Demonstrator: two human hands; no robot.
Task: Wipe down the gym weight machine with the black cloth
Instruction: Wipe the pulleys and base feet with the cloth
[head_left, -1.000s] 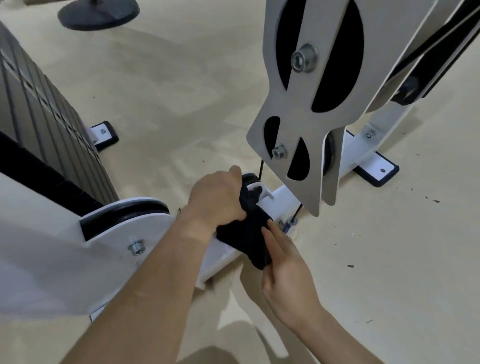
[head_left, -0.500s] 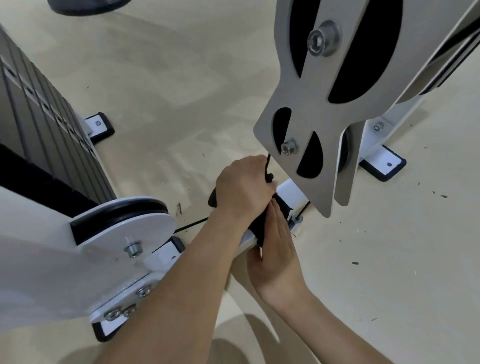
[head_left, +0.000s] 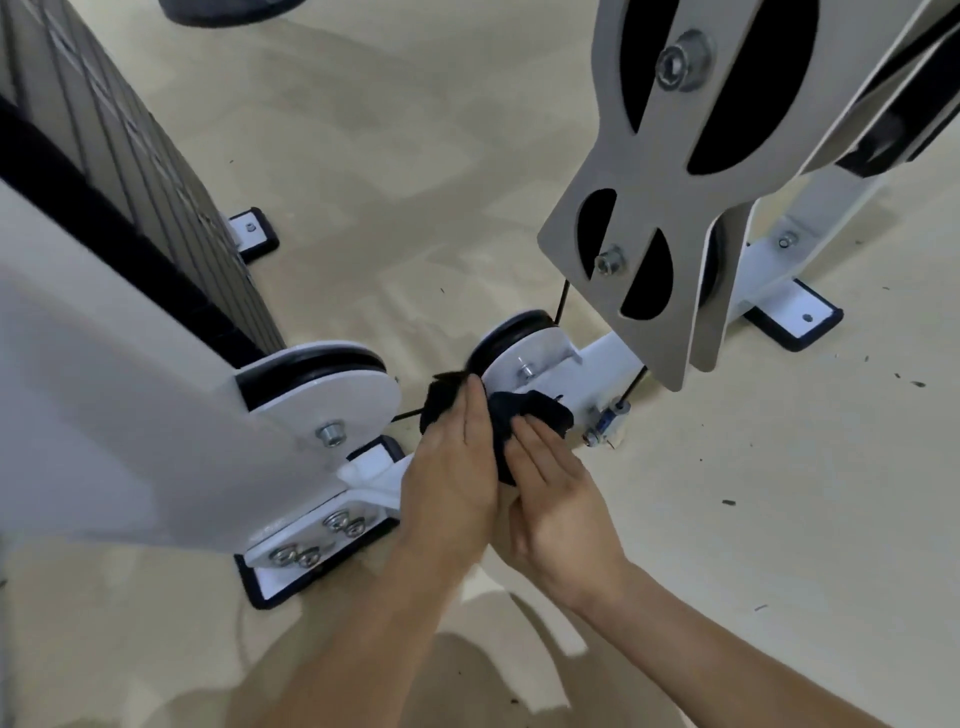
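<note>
Shifts nearer along bar (head_left: 602, 364), uncovering pulley (head_left: 519, 344); sandwiches cloth (head_left: 540, 410) between flat left hand (head_left: 452, 467) and right hand (head_left: 556, 499). Risks snagging cloth in pulley groove or cable (head_left: 562, 301), pinching fingers (head_left: 471, 415).

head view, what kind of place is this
Most likely a gym or fitness room: a stack of weight plates stands at left, cable pulleys sit on a white machine frame, and its rubber-edged feet rest on a bare floor.

Beige floor (head_left: 415, 156) beyond white base bar (head_left: 605, 364): wide free room. Narrow gap between large white pulley disc (head_left: 337, 395) and small white pulley disc (head_left: 535, 353). Grey slotted metal plate (head_left: 639, 176) overhangs bar at right; thin black cable (head_left: 562, 301) drops beside small disc.
</note>
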